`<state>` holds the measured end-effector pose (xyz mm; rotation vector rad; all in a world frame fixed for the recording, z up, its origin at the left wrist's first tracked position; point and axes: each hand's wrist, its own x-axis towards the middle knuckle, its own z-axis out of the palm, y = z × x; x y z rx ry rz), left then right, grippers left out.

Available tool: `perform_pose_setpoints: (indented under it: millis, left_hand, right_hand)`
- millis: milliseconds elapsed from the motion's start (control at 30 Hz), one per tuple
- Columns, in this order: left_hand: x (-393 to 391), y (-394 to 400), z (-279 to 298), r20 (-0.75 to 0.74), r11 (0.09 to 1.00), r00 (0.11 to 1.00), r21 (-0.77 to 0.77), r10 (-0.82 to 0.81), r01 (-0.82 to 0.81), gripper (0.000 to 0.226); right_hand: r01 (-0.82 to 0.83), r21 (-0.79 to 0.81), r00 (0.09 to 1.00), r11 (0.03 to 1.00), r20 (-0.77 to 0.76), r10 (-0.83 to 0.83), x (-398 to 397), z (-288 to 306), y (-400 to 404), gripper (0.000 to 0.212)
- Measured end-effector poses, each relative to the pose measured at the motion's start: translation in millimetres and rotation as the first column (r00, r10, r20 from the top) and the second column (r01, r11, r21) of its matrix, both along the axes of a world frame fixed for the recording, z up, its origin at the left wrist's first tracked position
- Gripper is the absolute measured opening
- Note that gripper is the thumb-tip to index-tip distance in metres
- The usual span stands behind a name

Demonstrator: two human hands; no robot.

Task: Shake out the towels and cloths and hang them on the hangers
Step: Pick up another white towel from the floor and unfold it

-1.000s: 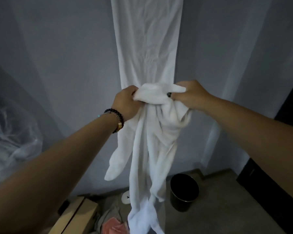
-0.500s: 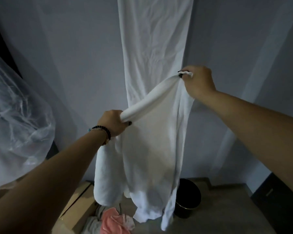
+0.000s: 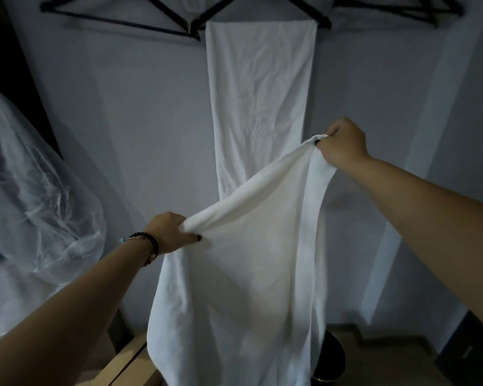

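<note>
From the head camera, the person holds a white towel (image 3: 243, 274) up in front of a grey wall (image 3: 140, 121). The left hand (image 3: 169, 232) has its grip clamped on the towel's top edge, fingers and thumb bunched tight round the cloth. The right hand (image 3: 343, 142) pinches the other end of that same edge, and its grip is closed on the cloth too. The right hand is higher than the left, so the top edge slopes up between them. The rest of the towel hangs down loose below the hands, open and mostly flat. Holding it by two spots on one edge lets it fall open, which I think is why the hands are spread wide: this looks like the shaking-out step.

Behind the towel, a second towel (image 3: 260, 93) already hangs long and straight against the wall. It is draped over a black hanger (image 3: 304, 11) above the towel. Another hanger (image 3: 117, 22) to the upper left of the towel is bare, and could be where this one goes next.

Left of the towel is a big clear plastic bag (image 3: 31, 196). Below the towel, partly hidden, sits something dark and round (image 3: 336, 358), maybe a bin; it is too dim to be sure. A light brown box (image 3: 126, 366) is at the towel's lower left.
</note>
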<state>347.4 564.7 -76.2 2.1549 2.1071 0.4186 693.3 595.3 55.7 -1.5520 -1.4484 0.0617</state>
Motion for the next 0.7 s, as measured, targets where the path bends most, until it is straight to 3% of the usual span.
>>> perform_pose_setpoints:
  millis: [200, 300, 367, 400, 533, 633, 700]
  left_hand:
    - [-10, 1, 8, -0.019, 1.0, 1.0, 0.003, 0.012, -0.012, 0.033]
    - [-17, 1, 7, -0.077, 0.996, 0.995, -0.058, 0.068, -0.073, 0.032]
    - [-21, 0, 7, -0.083, 0.986, 0.992, -0.127, 0.095, -0.105, 0.04]
    - [-21, 1, 6, -0.064, 0.984, 0.992, -0.137, 0.108, -0.115, 0.043]
    - [-17, 3, 2, 0.182, 0.977, 0.967, -0.153, 0.178, -0.151, 0.05]
    - [-11, 0, 2, 0.503, 0.966, 0.826, -0.174, 0.254, -0.191, 0.053]
    - [-2, -2, 7, 0.635, 0.97, 0.737, -0.099, 0.232, -0.22, 0.051]
  right_hand:
    - [0.071, -0.063, 0.994, 0.996, -0.08, -0.076, 15, 9, -17, 0.039]
    - [0.078, -0.059, 0.969, 0.995, -0.231, -0.089, 27, 12, -23, 0.006]
    - [0.019, -0.064, 0.901, 0.998, -0.431, -0.044, 36, 12, -21, 0.025]
    - [-0.025, -0.04, 0.862, 0.999, -0.507, 0.001, 40, 12, -19, 0.024]
    - [-0.135, -0.002, 0.82, 0.991, -0.562, 0.111, 34, 19, -35, 0.031]
    - [-0.253, 0.026, 0.761, 0.967, -0.612, 0.216, 30, 24, -44, 0.032]
    - [-0.34, 0.017, 0.728, 0.94, -0.628, 0.275, 21, 28, -51, 0.031]
